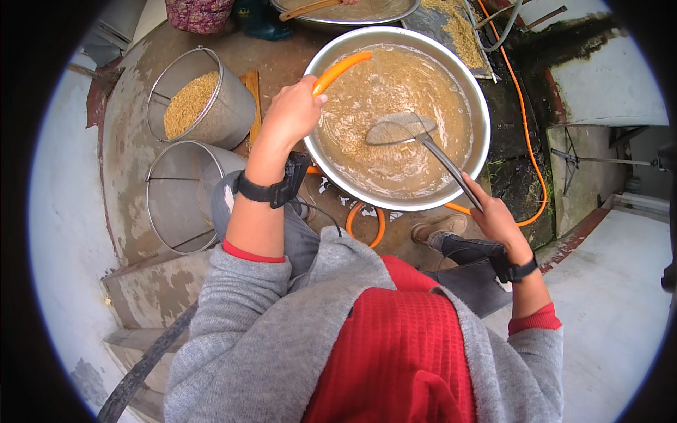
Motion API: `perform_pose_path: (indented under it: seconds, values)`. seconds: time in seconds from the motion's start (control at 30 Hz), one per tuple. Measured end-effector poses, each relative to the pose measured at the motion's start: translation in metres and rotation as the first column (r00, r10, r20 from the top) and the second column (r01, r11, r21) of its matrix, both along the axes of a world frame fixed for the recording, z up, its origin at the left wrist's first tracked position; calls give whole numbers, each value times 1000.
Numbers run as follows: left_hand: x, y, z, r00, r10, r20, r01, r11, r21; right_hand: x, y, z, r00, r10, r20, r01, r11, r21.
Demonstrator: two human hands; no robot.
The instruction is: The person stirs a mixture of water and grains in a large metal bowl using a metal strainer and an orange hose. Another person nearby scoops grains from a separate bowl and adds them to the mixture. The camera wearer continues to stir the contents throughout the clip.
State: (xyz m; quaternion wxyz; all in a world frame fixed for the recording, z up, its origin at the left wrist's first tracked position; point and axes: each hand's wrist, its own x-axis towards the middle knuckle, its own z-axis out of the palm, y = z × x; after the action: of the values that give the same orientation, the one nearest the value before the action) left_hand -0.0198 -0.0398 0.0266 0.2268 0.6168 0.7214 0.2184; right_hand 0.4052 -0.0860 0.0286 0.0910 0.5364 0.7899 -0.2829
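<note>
My left hand point(292, 112) grips an orange hose point(342, 70) over the left rim of a wide metal basin point(484, 124). The hose's end reaches over cloudy, rippling water point(391, 174) with grain in it. In my right hand point(494, 219) is the dark handle of a round mesh skimmer point(400, 129), slanting in across the basin's lower right rim. The skimmer's head is at the water near the middle; whether it is fully under the surface I cannot tell.
Left of the basin, one tilted metal bucket point(232, 100) holds grain point(193, 103); a second bucket point(182, 195) lies below it. Orange hose point(529, 132) runs along the right and loops by my feet. Beyond is another basin point(349, 22), near someone's boot point(270, 29).
</note>
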Motion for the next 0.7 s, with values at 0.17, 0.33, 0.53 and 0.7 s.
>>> perform_pose_path:
  seconds: [0.17, 0.33, 0.53, 0.7]
  values:
    - [5, 0, 3, 999, 14, -39, -14, 1000, -6, -8, -20, -26, 999, -27, -36, 23, 996, -84]
    - [1, 2, 0, 1000, 10, -7, -10, 999, -30, -31, -28, -86, 968, -112, -225, 100, 993, -64]
    - [0, 0, -3, 1000, -2, -9, 2, 1000, 10, -94, 1, -131, 936, -219, -277, 203, 975, -86]
    - [-1, 1, -2, 1000, -7, -9, 7, 1000, -11, -121, 16, -124, 944, -233, -234, 210, 971, -117]
